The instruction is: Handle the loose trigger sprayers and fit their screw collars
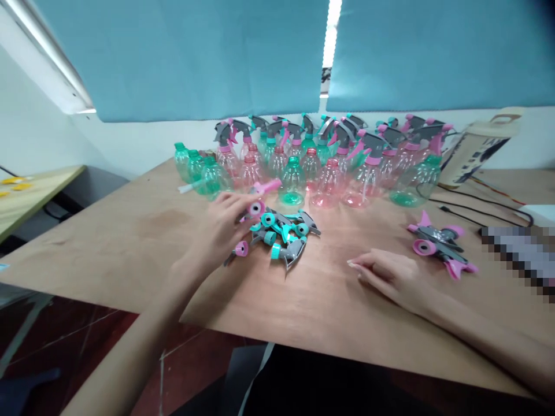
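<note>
- Pink spray head (256, 208), mid-frame, and the left hand (219, 222) seems to have it gripped: a pick-up, by the look!
- Teal spray heads (291, 252) crowd beside; lifting calls for clearance.
- Bottles (291, 182) behind, upper centre.
- Right hand (390, 277), lower right: fingers curled on the desk (303, 306), nothing visible inside.

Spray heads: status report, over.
Left hand at pink-collared spray head, grip unclear. Right hand apart, nothing visible in it. Teal-collared spray heads crowd alongside; open green bottle behind.
</note>
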A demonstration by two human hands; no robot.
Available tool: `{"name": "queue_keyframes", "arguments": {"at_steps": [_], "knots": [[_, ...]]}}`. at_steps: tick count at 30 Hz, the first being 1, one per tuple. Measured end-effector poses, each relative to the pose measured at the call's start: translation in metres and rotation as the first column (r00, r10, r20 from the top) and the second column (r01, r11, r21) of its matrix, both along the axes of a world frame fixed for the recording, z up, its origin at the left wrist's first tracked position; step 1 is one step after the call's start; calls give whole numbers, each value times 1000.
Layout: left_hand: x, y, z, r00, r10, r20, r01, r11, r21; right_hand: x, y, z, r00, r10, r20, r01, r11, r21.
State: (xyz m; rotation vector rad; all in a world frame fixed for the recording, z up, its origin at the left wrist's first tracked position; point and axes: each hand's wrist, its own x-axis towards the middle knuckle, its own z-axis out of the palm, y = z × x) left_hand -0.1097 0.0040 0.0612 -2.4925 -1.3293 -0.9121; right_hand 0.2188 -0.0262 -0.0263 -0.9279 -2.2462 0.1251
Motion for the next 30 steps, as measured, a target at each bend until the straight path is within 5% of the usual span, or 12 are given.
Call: {"name": "queue_keyframes", "arguments": {"at_steps": [2, 6, 14, 23, 30], "knots": [[-6, 6, -12, 986, -68, -153, 41, 984, -172, 0, 1, -1, 1000, 3, 20, -3, 1000, -24], [-9, 8, -28, 970, -52, -239, 1, 978, -209, 3, 3, 0, 998, 12, 57, -7, 996, -89], [8, -2, -15, 971, -69, -227, 39, 990, -135, 27, 4, 10, 983, -91, 160, 111, 987, -115], [69, -13, -11, 942, -244, -231, 199, 959, -200, 93, 11, 33, 873, -394, 288, 424, 905, -48], [116, -9, -18, 875, -400, -272, 303, 891, -337, 128, 26, 8, 814, -422, 399, 455, 891, 16]]}}
